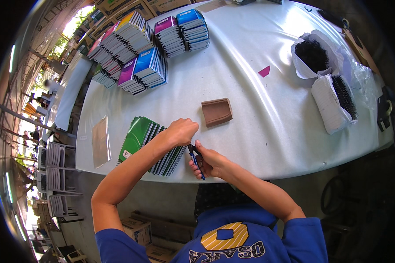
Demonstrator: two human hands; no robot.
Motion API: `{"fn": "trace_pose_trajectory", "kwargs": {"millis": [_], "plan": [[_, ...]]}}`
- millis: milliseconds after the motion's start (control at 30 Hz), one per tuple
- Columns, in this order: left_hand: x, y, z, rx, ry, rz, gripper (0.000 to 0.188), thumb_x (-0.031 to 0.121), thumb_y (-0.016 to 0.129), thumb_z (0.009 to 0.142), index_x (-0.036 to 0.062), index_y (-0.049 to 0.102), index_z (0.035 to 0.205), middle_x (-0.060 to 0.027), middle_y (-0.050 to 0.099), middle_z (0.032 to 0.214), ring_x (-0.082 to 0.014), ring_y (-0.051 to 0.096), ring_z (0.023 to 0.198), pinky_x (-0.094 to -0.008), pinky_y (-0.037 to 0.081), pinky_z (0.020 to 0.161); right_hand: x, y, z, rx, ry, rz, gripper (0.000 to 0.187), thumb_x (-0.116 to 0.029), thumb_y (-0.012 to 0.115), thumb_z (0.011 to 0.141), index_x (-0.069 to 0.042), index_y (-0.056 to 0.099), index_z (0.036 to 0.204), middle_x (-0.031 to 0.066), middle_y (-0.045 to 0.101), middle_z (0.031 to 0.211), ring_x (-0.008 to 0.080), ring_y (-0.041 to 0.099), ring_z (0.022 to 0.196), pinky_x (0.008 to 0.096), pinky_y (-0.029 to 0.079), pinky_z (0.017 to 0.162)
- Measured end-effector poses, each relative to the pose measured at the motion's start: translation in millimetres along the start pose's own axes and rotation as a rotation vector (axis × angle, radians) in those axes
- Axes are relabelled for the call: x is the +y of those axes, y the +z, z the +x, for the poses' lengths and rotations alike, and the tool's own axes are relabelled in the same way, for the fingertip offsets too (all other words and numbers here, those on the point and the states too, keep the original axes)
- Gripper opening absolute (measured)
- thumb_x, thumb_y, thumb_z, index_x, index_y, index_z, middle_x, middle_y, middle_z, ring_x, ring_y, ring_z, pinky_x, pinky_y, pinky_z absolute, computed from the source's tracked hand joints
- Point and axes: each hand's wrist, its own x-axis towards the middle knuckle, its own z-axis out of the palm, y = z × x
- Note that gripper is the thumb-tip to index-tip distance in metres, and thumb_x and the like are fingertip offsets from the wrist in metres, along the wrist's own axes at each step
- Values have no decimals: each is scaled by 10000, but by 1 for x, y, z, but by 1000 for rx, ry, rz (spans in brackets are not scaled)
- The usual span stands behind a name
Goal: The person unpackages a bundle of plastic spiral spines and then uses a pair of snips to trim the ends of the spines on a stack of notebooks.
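"gripping what, that right hand (211,163)?"

"a blue-handled tool (194,157), fingers wrapped round it, its dark end up toward the left hand (183,131)."

"and the left?"

"curled just above that end; i can't tell whether it holds anything."

"where are the green notebooks (138,133)?"

"near the white table's (250,131) close edge, partly hidden by the left forearm (147,160). a brown block (217,112) lies just beyond the hands."

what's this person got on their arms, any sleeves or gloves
Short blue sleeves match the shirt. The forearms are bare, with no watch or bracelet visible, and neither the left grip nor the right grip wears a glove.
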Motion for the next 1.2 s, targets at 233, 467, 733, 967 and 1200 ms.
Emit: {"fn": "trace_pose_trajectory", "kwargs": {"millis": [233,467,733,967,1200], "plan": [[0,-1,-1,-9,-2,12,138,-22,635,646,-38,651,782,-251,662,822,-420,659,818,-470,536,706,2,-22,6,-299,75,190,754,-717,314,925,-2,537,829,90,541,680,214,537,593,361,506,559],[2,-3,3,-10,-8,10,156,-18,641,660,-31,648,816,-233,664,849,-408,654,843,-467,532,730,-13,-2,-12,55,60,30,802,-719,300,920,39,561,902,131,570,751,272,595,689,448,558,679],[-7,10,2,47,11,6,166,1,641,682,-30,649,845,-218,662,878,-406,650,860,-464,530,755,3,12,-28,128,-54,281,740,-637,296,969,58,547,980,174,575,820,319,602,787,546,543,788],[7,0,9,-14,-83,-12,207,28,673,692,-22,656,893,-199,649,1055,-397,639,934,-462,526,802,1,21,-23,103,13,114,717,-591,282,996,70,557,971,190,580,830,319,601,792,520,555,758],[5,10,9,141,-19,-206,410,32,697,708,14,663,1115,-162,598,1247,-396,628,1000,-444,518,867,4,16,-20,148,-25,196,741,-617,267,987,67,550,980,181,577,823,314,597,757,512,549,749]]}}
